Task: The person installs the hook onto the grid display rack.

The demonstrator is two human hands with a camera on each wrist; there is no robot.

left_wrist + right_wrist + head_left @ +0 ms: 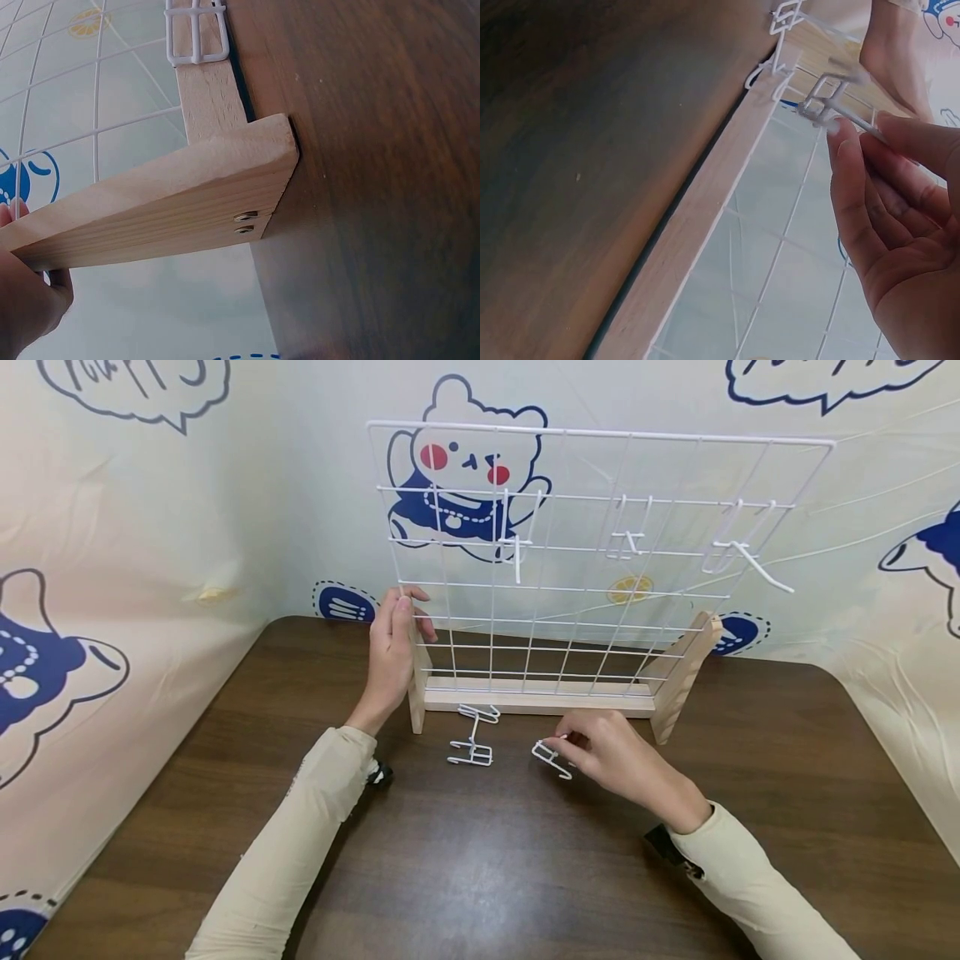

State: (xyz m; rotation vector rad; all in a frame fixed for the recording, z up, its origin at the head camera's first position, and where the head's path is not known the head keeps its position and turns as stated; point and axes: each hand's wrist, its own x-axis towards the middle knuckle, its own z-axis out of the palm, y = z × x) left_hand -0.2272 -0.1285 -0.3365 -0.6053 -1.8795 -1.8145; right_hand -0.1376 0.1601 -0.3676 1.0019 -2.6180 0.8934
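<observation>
A white wire grid rack (600,434) stands on a wooden base, its two wooden sides holding the panel. My left hand (392,647) grips the left wooden side (172,202), with fingers round its back edge and the thumb in front. My right hand (611,752) pinches a white wire hook (829,101) between thumb and fingertips, just above the table in front of the base. To its left, a second wire hook (472,752) leans at the base bar (540,702) or lies before it; I cannot tell which.
White hooks hang on the grid's upper part: one at left (517,560), one near the middle (630,539) and one at right (759,568). Brown wooden table (465,877) lies below. A printed cloth (315,510) rises behind and at both sides.
</observation>
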